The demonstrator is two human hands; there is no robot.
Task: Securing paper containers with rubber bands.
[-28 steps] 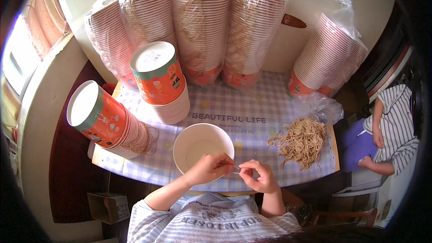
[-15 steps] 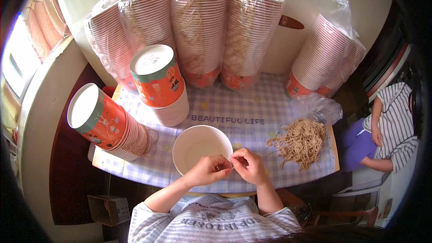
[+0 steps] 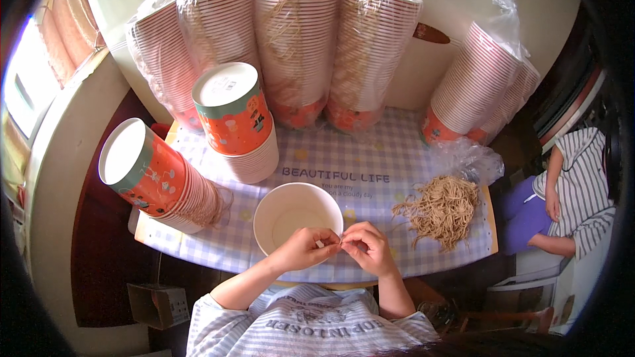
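Observation:
A single white paper bucket stands upright near the table's front edge, its mouth facing up and its inside bare. My left hand lies across its near right rim, fingers curled in a pinch. Just beside that rim, my right hand pinches too, and the fingertips of both hands meet. Whatever is between them is too small to make out. To the right lies a loose heap of tan strings. On the left, an upside-down stack of orange and green paper buckets has tan strings draped over its lower right side.
Another upside-down bucket stack stands behind. Several tall bagged stacks line the back, with more bagged buckets at back right. A crumpled clear bag lies behind the strings on the checked tablecloth. Another person sits at right.
My hands stay at the bucket's right rim with small finger movements; the right fingers have shifted slightly. The bucket and strings stay where they were.

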